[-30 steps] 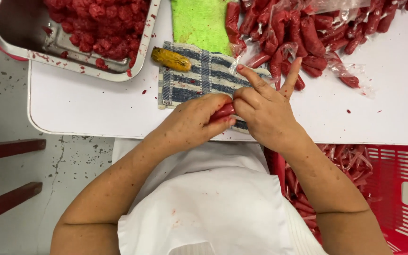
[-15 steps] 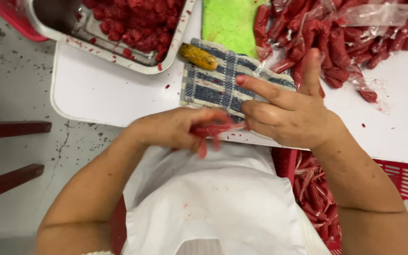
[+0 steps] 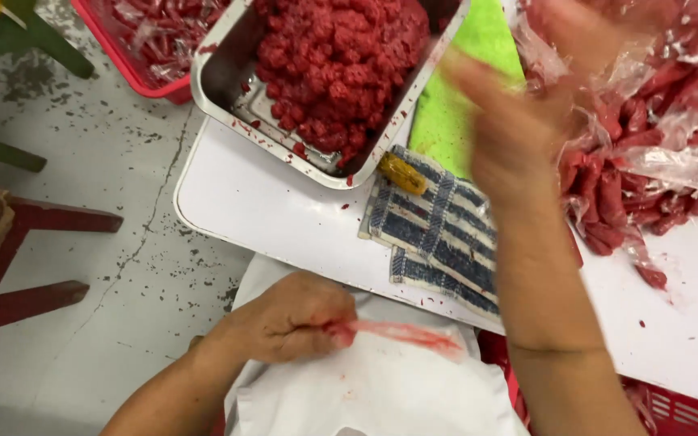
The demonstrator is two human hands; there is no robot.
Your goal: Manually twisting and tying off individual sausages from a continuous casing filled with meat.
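Note:
My left hand [image 3: 292, 319] is closed over my white apron [image 3: 365, 387], below the table's near edge, gripping a thin, stretched red sausage casing [image 3: 405, 333] that trails to the right. Blurred by motion, my right hand [image 3: 515, 121] is raised over the table with fingers apart and nothing visible in it, near the pile of red sausages in clear wrap [image 3: 648, 129]. A steel tray [image 3: 228, 97] heaped with red minced filling [image 3: 337, 56] stands at the table's far left.
A blue-striped cloth [image 3: 438, 234] with a yellow-handled tool [image 3: 401, 172] lies beside a green cloth [image 3: 454, 105] on the white table [image 3: 268, 218]. Red baskets sit at top left [image 3: 135, 40] and lower right [image 3: 672, 412]. A red stool [image 3: 10, 258] stands on the floor.
My hands have parted: the left one stays low at the apron with the casing, the right one has swung up towards the sausage pile. The view has shifted left and upward.

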